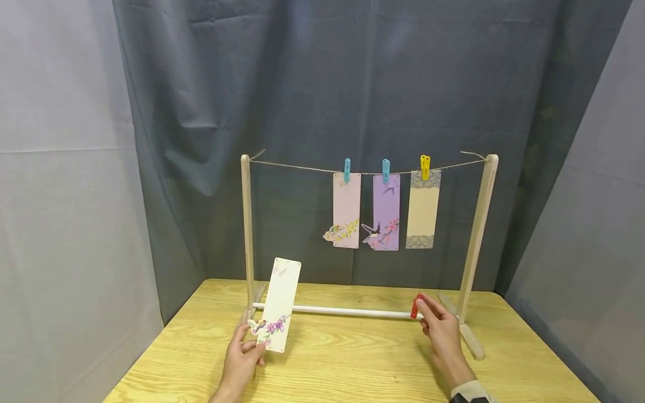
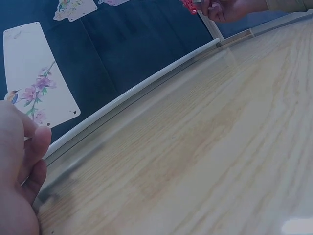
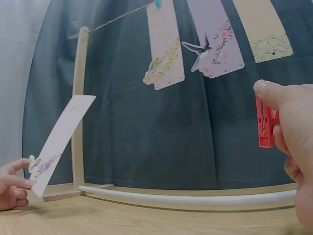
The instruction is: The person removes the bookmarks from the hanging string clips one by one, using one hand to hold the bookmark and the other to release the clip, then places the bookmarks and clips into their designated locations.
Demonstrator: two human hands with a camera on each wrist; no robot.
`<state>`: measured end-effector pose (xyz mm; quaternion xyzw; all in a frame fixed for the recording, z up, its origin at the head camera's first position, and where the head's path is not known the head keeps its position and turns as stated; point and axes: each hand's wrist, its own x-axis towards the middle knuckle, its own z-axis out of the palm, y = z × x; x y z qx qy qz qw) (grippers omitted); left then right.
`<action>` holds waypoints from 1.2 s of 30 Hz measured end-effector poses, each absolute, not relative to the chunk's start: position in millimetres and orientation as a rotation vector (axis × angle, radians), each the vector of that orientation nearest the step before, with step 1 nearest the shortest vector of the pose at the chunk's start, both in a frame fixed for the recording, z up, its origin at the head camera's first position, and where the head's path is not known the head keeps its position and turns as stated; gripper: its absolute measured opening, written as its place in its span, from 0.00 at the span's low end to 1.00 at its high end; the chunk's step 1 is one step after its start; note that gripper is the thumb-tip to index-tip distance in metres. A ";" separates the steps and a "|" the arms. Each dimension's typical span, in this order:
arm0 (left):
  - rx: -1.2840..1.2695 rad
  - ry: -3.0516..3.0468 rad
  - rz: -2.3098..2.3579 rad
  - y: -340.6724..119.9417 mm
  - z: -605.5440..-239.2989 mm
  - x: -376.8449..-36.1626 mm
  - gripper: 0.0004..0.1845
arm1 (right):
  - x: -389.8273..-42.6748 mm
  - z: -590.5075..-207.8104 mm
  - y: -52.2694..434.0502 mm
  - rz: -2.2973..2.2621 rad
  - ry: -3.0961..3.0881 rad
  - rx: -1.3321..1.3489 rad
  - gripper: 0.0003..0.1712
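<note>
A cream bookmark with a bird and purple blossoms [image 1: 279, 299] is pinched at its lower left corner by my left hand [image 1: 241, 358]; it stands upright, tilted slightly right, above the table. My right hand [image 1: 443, 330] pinches a red clothespin [image 1: 415, 307] between thumb and fingers, near the rack's right post. Behind, a string [image 1: 297, 167] carries a pink bookmark [image 1: 346, 204] and a purple bookmark [image 1: 386, 207], each under a blue clothespin [image 1: 347, 169]. To their right a beige lace-patterned bookmark [image 1: 422, 215] hangs from a yellow clothespin [image 1: 425, 167].
Two wooden posts, left [image 1: 247, 229] and right [image 1: 478, 235], hold the string. A white rod [image 1: 353, 312] joins them low down, near the back of the wooden table [image 1: 353, 364]. Dark cloth [image 1: 302, 84] hangs behind, with pale cloth at both sides.
</note>
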<state>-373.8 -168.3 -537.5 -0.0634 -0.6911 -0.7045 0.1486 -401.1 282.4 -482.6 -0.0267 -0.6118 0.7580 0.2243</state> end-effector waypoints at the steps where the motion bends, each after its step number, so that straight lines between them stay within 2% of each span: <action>1: -0.172 -1.998 -2.023 -168.8 -537.8 -372.7 0.33 | -401.3 -483.3 283.8 2.084 -1.689 -0.076 0.23; 6: -0.151 -2.034 -1.999 -172.0 -538.2 -367.6 0.36 | -401.9 -485.1 290.0 2.037 -1.715 -0.066 0.22; 20: -0.131 -2.123 -1.968 -177.7 -535.6 -355.0 0.36 | -405.4 -489.4 302.5 1.720 -1.986 -0.102 0.31; 36: -0.074 -2.137 -1.970 -182.6 -532.0 -348.8 0.36 | -408.0 -496.4 303.9 1.346 -2.275 -0.133 0.30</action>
